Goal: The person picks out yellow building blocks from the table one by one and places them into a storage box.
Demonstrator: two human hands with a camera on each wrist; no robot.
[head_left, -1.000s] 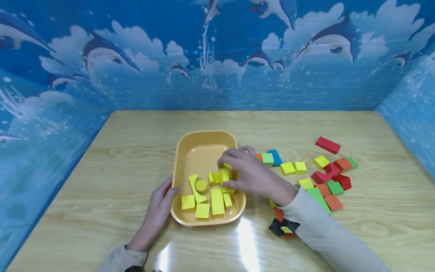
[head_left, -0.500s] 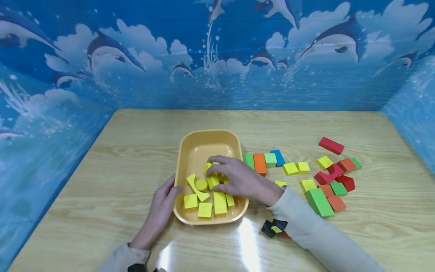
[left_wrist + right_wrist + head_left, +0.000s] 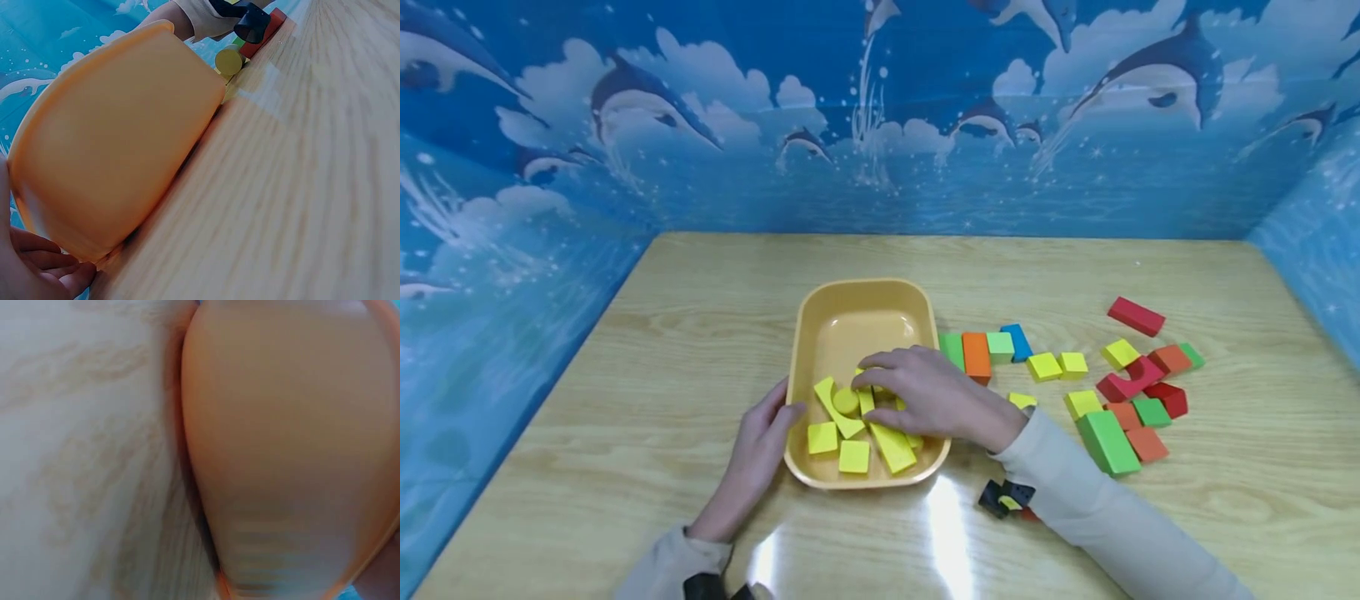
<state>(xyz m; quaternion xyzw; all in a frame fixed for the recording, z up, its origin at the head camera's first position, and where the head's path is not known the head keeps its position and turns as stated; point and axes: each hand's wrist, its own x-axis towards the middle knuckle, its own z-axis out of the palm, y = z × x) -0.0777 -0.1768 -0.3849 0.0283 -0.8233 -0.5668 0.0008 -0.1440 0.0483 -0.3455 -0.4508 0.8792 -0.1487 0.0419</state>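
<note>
In the head view, a yellow-orange plastic tray (image 3: 850, 325) holds several yellow toy blocks in its near half, including a round block (image 3: 846, 402), a curved one (image 3: 835, 410) and a long one (image 3: 892, 448). My left hand (image 3: 765, 442) grips the tray's left side, thumb over the rim; its curled fingers (image 3: 47, 265) show under the outer wall in the left wrist view. My right hand (image 3: 925, 387) reaches over the right rim, fingers and thumb bent around a yellow block (image 3: 867, 402). The palm hides other blocks there. The right wrist view shows mostly the tray's blurred outer wall (image 3: 287, 425).
Right of the tray lie an orange block (image 3: 977, 357), a blue block (image 3: 1017, 342) and yellow blocks (image 3: 1043, 367). Farther right is a cluster with a large green block (image 3: 1108, 443) and a red arch (image 3: 1131, 380). A red bar (image 3: 1136, 316) lies behind. Dolphin-printed walls bound the wooden table.
My right hand has moved left and slightly down within the tray, shifting the yellow blocks beneath it. The long yellow block has turned askew. My left hand keeps its grip on the tray.
</note>
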